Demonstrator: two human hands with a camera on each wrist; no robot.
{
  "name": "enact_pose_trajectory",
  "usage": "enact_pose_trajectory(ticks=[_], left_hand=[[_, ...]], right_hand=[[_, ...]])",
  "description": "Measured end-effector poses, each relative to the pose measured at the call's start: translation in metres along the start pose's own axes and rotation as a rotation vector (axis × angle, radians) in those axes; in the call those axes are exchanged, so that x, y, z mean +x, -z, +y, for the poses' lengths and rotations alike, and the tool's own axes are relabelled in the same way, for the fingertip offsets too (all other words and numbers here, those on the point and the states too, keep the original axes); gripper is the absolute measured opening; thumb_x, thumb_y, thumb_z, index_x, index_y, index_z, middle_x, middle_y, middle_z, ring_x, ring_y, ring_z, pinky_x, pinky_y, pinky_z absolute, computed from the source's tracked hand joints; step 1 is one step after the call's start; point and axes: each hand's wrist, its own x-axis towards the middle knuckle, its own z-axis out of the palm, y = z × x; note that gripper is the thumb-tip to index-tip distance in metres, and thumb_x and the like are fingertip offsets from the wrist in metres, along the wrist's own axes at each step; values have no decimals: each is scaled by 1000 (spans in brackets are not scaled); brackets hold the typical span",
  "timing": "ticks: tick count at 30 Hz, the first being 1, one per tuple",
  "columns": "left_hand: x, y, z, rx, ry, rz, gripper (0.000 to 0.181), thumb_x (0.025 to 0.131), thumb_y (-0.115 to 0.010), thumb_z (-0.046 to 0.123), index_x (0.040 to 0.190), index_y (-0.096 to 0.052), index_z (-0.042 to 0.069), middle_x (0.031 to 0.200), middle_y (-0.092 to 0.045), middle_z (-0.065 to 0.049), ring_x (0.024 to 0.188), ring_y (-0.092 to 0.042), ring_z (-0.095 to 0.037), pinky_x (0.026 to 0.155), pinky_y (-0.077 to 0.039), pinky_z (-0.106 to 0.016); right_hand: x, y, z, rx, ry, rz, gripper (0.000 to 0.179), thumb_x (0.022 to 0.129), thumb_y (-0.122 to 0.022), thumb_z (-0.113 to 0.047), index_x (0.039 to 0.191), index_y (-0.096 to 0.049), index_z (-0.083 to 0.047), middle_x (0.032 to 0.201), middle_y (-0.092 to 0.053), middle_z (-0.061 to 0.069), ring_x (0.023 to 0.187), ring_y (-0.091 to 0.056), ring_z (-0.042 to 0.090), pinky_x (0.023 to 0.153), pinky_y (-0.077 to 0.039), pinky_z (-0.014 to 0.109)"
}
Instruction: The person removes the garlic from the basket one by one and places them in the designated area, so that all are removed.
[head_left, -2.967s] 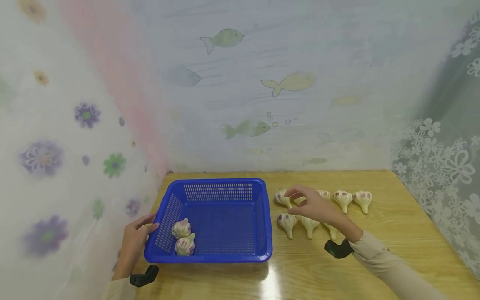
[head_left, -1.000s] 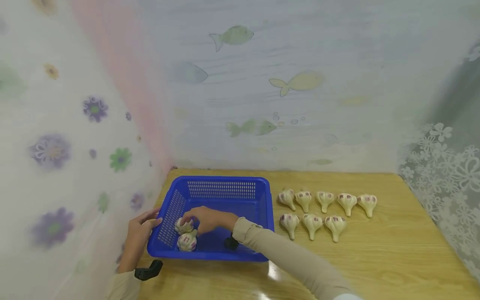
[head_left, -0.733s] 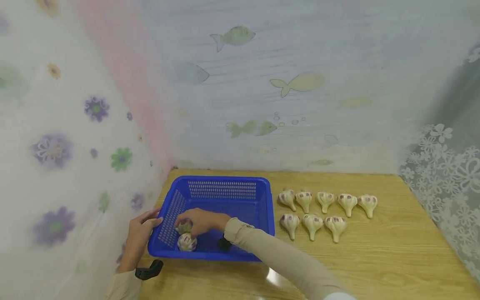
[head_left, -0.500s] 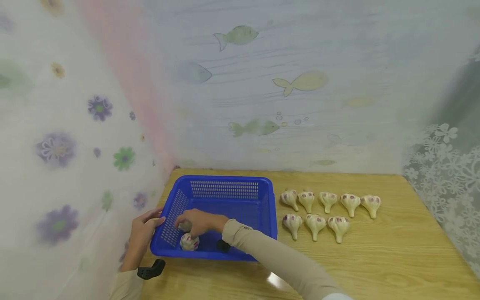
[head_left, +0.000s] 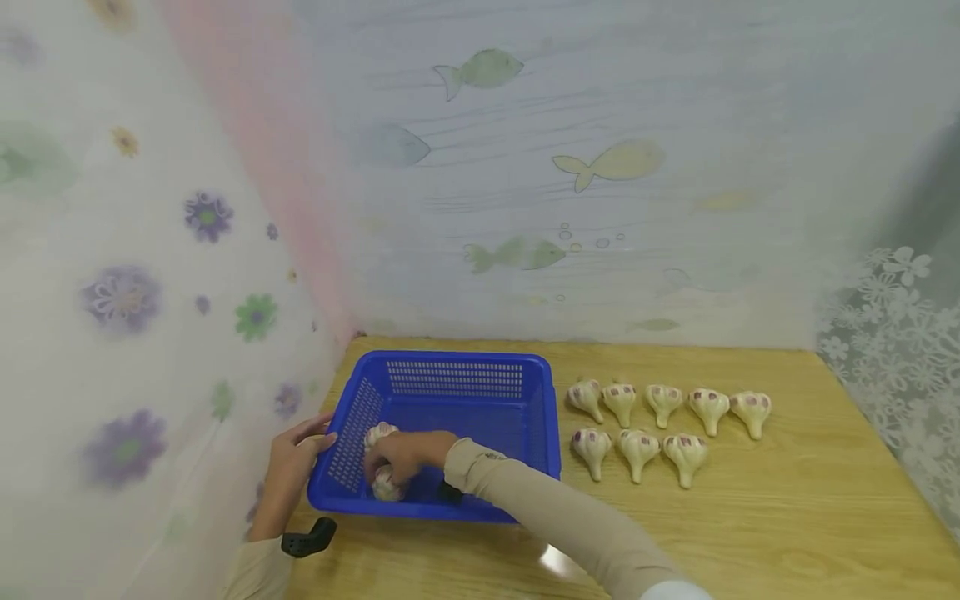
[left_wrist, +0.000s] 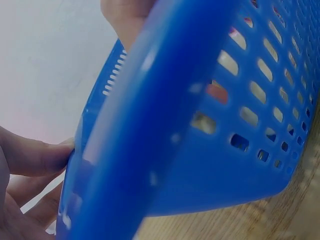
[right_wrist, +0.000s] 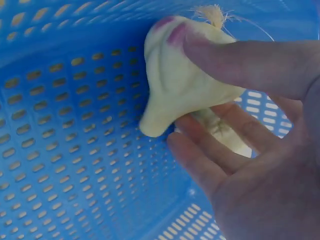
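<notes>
Inside the blue plastic basket [head_left: 457, 510], my right hand [head_left: 401, 454] is lowered over two garlic bulbs at the left end. The right wrist view shows the thumb pressed on a cream, purple-marked garlic bulb [right_wrist: 187, 75] and fingers beneath it. A second bulb [right_wrist: 227, 132] lies behind those fingers. From above, the nearer bulb [head_left: 387, 486] is partly covered by the hand, and the farther one [head_left: 380, 432] shows beyond it. My left hand [head_left: 292, 467] grips the basket's left rim, with its thumb [left_wrist: 40, 157] on the edge and fingers outside.
Right of the basket, several garlic bulbs lie in two rows on the wooden table [head_left: 765, 508], including a back-row bulb [head_left: 663, 404] and a front-row bulb [head_left: 639, 452]. Painted walls [head_left: 585, 92] stand behind and to the left. Each wrist carries a black device [head_left: 309, 537].
My right hand has gone from above the bulb rows into the basket, first over the farther bulb, then toward the nearer one. My left hand has stayed at the rim.
</notes>
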Motion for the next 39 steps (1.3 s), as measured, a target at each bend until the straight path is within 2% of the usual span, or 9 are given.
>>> enact_pose_trajectory(ticks=[9, 15, 18, 26, 34, 39], left_hand=[[0, -1, 3, 24, 17, 2, 41, 89, -59, 14, 130, -59, 9, 118, -60, -17, 93, -58, -25, 71, -45, -26], [0, -1, 3, -8, 19, -20, 43, 89, -60, 15, 131, -58, 9, 120, -58, -18, 85, -60, -21, 68, -48, -26], [0, -1, 2, -19, 20, -25, 43, 89, -61, 14, 131, -57, 9, 121, -57, -19, 81, -61, -19, 65, -50, -27], [-1, 2, 1, 2, 18, -14, 43, 89, -61, 16, 131, -58, 10, 122, -58, -19, 81, -62, -17, 65, -50, -26], [0, 1, 0, -15, 49, -18, 44, 88, -60, 14, 132, -57, 9, 122, -56, -19, 81, -62, -19, 65, -51, -28], [1, -1, 1, 10, 47, -9, 45, 88, -60, 15, 132, -57, 8, 121, -57, -20, 82, -61, -19, 64, -50, -26]], right_hand=[[-7, 2, 9, -26, 9, 5, 25, 76, -70, -3, 99, -65, -10, 88, -56, -6, 79, -47, 4, 69, -39, 11], [-17, 1, 14, 63, -31, 23, 30, 67, -81, -9, 88, -59, -12, 78, -49, -8, 71, -44, 5, 60, -38, 14], [-24, 3, 17, 115, -61, 51, 31, 66, -81, -8, 88, -60, -13, 77, -50, -9, 70, -43, 4, 59, -40, 15], [-47, 22, 22, 214, -86, 134, 37, 69, -80, -10, 102, -63, -8, 92, -55, -5, 82, -48, 7, 67, -45, 18], [-75, 33, 21, 282, -99, 218, 32, 72, -82, -18, 98, -63, -15, 96, -57, -3, 89, -52, 11, 69, -46, 21], [-93, 39, 21, 333, -116, 256, 34, 71, -83, -19, 98, -63, -16, 93, -57, -3, 85, -55, 13, 68, -47, 22]])
